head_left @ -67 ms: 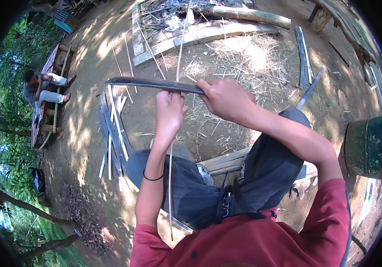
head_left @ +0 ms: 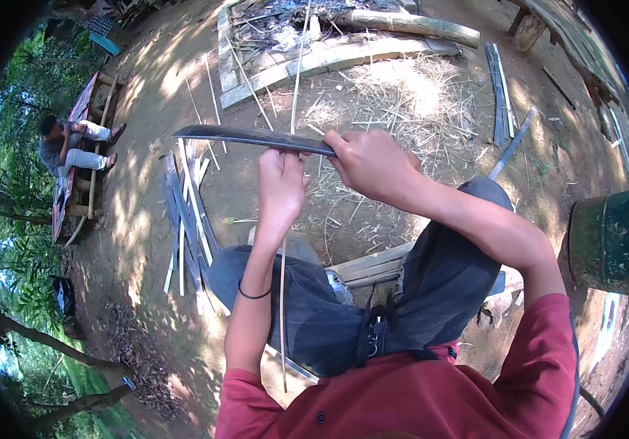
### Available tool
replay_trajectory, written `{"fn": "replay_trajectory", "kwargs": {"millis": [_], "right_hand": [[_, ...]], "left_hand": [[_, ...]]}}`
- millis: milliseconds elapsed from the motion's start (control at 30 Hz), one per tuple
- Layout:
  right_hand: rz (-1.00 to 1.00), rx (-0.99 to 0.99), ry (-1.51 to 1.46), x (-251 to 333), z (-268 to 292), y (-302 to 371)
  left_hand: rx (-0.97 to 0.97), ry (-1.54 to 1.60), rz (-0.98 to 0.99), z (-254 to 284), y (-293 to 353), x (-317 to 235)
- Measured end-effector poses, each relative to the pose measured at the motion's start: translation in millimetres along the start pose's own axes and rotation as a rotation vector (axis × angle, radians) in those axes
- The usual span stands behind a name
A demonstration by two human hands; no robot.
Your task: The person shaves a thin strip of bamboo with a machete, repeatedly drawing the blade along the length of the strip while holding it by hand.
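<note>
My right hand (head_left: 377,162) is closed around a machete, and its handle is hidden in my grip. The long dark blade (head_left: 245,136) points left, nearly level, above my left hand (head_left: 282,181). That hand is closed on a thin, pale bamboo strip (head_left: 282,307), with its fingertips partly hidden beneath the blade. From my left hand the strip runs away past the blade (head_left: 297,80) toward the fire pit, and its near end hangs over my left thigh. Blade and strip cross just beyond my left fingers; whether they touch, I cannot tell.
Split bamboo lengths (head_left: 191,212) lie left of my knee, others (head_left: 501,95) at the far right. Pale shavings (head_left: 409,95) cover the ground ahead. A stone-edged fire pit (head_left: 256,88) holds a log (head_left: 409,26). A green drum (head_left: 604,241) stands right; someone (head_left: 73,146) sits on a bench at left.
The bamboo strip has shifted very slightly, its near end a little farther from me. Both hands and the machete stay almost in place.
</note>
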State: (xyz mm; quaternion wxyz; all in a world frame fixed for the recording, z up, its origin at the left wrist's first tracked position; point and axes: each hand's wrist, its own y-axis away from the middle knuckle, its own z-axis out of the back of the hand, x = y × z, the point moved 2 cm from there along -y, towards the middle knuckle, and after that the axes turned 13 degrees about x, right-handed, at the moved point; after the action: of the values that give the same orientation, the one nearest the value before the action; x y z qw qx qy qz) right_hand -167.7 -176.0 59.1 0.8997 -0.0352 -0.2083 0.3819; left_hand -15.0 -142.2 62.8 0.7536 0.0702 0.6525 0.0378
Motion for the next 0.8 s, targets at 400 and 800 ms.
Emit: {"fn": "replay_trajectory", "kwargs": {"millis": [400, 800], "right_hand": [[-0.139, -0.043, 0.187, -17, -9, -28], [-0.080, 0.028, 0.223, -10, -14, -33]], "left_hand": [[-0.126, -0.419, -0.184, 11, -6, 0], [-0.214, -0.447, -0.190, 18, 3, 2]]}}
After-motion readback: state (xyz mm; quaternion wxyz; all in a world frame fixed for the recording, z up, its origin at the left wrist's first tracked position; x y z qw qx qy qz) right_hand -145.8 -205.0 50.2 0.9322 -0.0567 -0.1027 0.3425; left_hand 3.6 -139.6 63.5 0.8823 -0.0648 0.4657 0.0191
